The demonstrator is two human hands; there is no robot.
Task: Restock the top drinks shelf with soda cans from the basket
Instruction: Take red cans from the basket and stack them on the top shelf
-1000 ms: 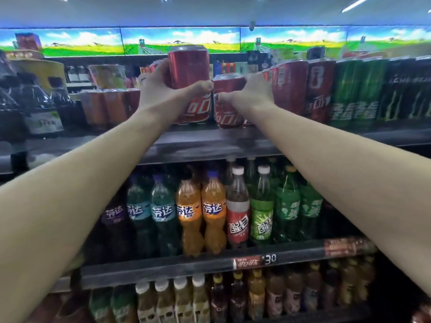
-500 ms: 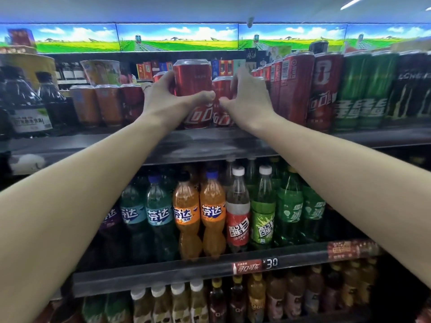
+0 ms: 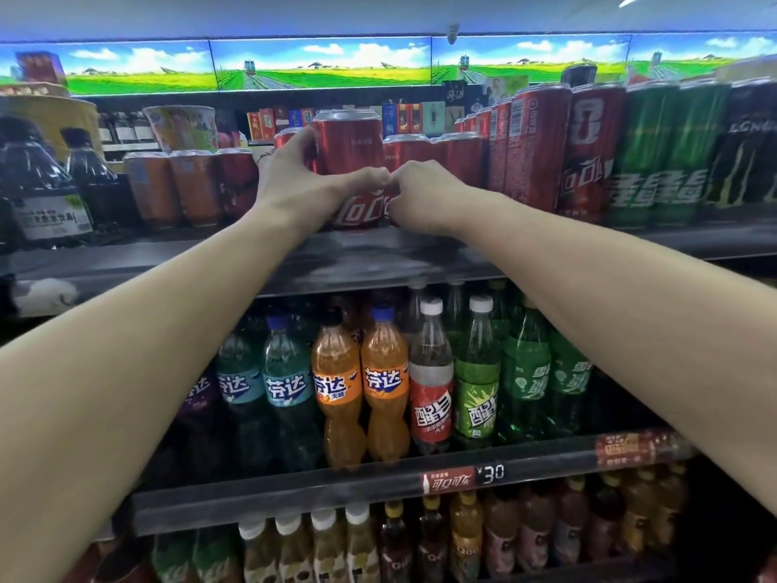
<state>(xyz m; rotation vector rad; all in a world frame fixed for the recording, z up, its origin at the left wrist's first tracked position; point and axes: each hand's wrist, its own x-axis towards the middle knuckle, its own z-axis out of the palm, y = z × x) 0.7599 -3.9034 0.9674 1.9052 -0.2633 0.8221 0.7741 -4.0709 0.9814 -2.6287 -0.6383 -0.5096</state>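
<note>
Both my arms reach up and forward; my left hand (image 3: 294,189) grips with thumb extended, my right hand (image 3: 424,199) curled, thumbs touching.

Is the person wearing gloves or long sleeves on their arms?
No gloves and no sleeves show. Both forearms are bare right up to the edge of the picture, and the left hand and right hand are bare too. No watch shows on either wrist. Something thin and pale sits by the left hand, too blurry to tell.
</note>
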